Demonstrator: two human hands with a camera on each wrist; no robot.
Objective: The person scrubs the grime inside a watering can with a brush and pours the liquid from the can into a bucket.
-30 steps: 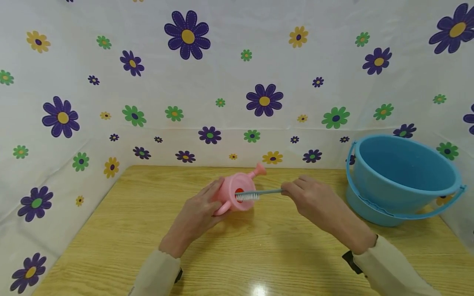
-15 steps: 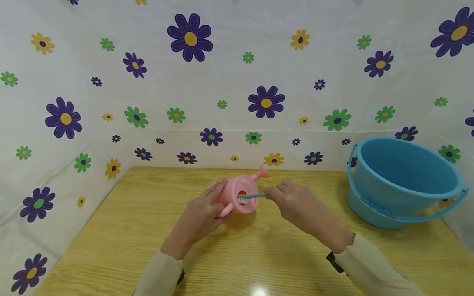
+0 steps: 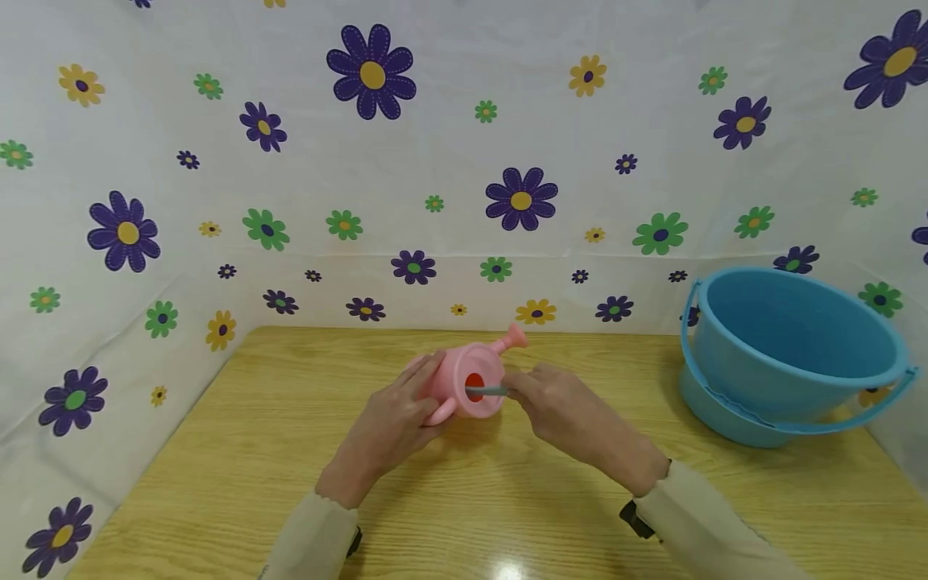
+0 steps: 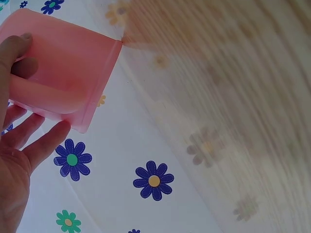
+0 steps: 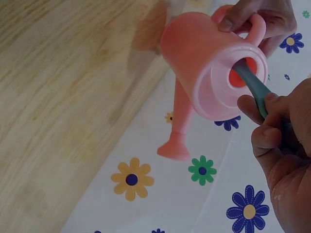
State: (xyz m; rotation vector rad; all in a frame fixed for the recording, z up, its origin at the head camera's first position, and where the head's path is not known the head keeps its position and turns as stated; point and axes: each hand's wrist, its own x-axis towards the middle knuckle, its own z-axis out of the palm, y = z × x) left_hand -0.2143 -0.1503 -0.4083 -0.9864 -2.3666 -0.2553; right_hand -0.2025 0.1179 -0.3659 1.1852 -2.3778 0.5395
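Note:
A pink toy watering can [image 3: 451, 369] is tipped on its side, its round opening turned toward the right hand and its spout pointing to the back right. My left hand [image 3: 392, 416] grips the can around its body and handle; in the left wrist view the fingers [image 4: 46, 144] lie along the pink wall. With my right hand [image 3: 573, 415] I pinch the blue-grey handle of a toothbrush [image 5: 253, 86]. The brush goes through the hole in the can's top, and its bristled head is hidden inside.
A light blue bucket [image 3: 786, 387] with its handle hanging down in front stands at the right of the wood-grain table [image 3: 239, 451]. Behind the table hangs a white flower-print sheet [image 3: 406, 161].
My right hand has moved left, pushing the toothbrush from in front of the can's opening to inside it, so the bristles have gone out of sight. The left hand keeps its hold.

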